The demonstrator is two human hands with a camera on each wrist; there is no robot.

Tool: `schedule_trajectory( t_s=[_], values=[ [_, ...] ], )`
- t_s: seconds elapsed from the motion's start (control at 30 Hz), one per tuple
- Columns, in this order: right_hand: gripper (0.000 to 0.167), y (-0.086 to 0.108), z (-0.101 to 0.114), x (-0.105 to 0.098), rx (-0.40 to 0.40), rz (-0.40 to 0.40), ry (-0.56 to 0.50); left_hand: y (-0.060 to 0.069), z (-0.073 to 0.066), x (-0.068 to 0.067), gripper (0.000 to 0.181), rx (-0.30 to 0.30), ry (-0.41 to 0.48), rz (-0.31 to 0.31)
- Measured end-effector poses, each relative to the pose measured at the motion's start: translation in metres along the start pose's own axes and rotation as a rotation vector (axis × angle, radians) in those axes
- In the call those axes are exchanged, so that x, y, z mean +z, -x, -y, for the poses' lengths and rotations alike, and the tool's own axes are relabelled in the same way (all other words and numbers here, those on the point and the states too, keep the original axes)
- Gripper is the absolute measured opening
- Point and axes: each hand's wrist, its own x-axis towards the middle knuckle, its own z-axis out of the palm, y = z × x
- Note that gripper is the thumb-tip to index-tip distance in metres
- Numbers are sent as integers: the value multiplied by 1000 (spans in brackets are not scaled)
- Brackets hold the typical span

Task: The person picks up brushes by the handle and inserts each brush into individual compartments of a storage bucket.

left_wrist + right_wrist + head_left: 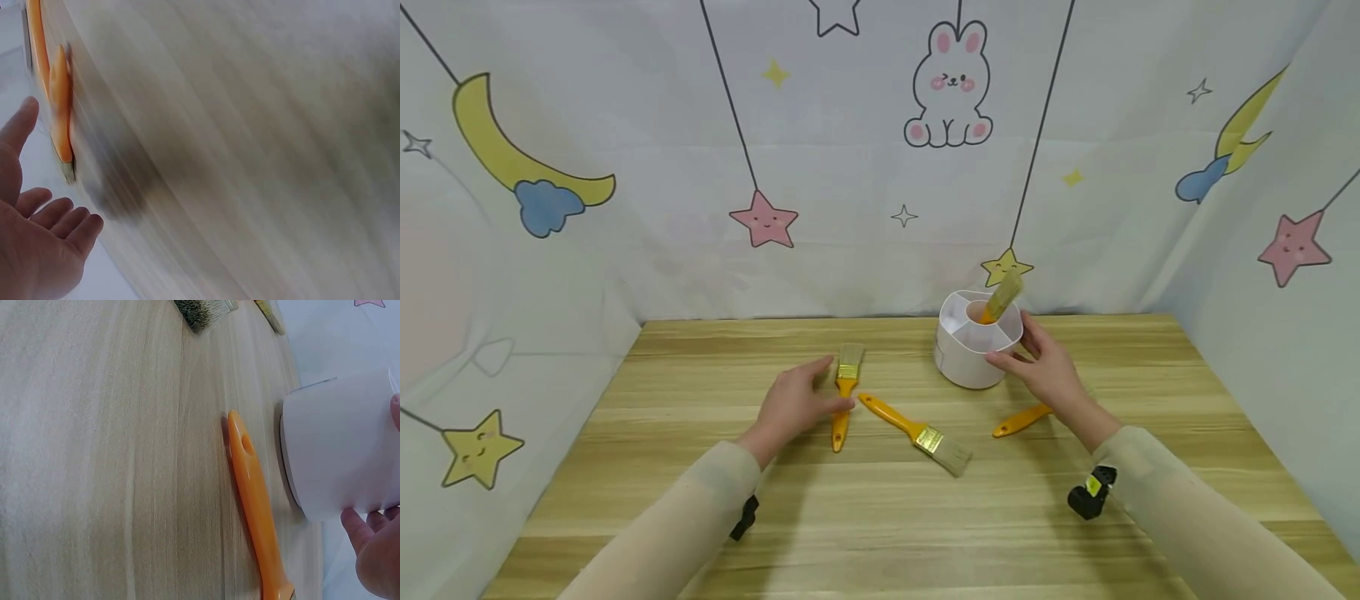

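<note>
My left hand (792, 408) is spread beside a paintbrush (844, 387) with a yellow-orange handle, bristles pointing away. In the left wrist view, a gap shows between the fingers and the brush handle (60, 106). With thumb and fingers on opposite sides, my right hand (1051, 368) holds a white round divided holder (973, 367) at its right side. Another paintbrush (1004, 293) leans in its middle compartment, bristles up. The right wrist view shows the holder's wall (344, 447) against the fingers. A third brush (917, 431) lies diagonally between the hands.
Under my right forearm lies another orange-handled brush (1021, 420), partly hidden by the hand and wrist. Everything sits on a wood-grain table (880, 533). A white cloth backdrop (850, 167) with printed stars, moons and a rabbit hangs at its back and sides.
</note>
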Motion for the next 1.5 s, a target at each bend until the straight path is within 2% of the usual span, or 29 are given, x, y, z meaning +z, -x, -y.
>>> schedule_trajectory(
  t_s=[0.23, 0.53, 0.93, 1.07, 1.2, 1.5],
  values=[
    [106, 1, 0, -1, -1, -3, 8, -3, 6, 0, 92, 45, 10, 31],
    [106, 1, 1, -1, 6, -2, 15, -14, 16, 0, 92, 152, -26, 74],
    [105, 0, 1, -2, 10, -2, 34, -18, 19, 1, 87, 178, -43, 128],
    [105, -1, 1, -2, 11, -7, 29, -20, 21, -3, 87, 180, -59, 165],
    [104, -2, 1, -2, 9, -6, 20, -24, 24, -8, 86, 207, -74, 211],
    [103, -3, 2, -2, 16, -5, 17, -34, 24, -18, 76, 311, -133, 314]
  ],
)
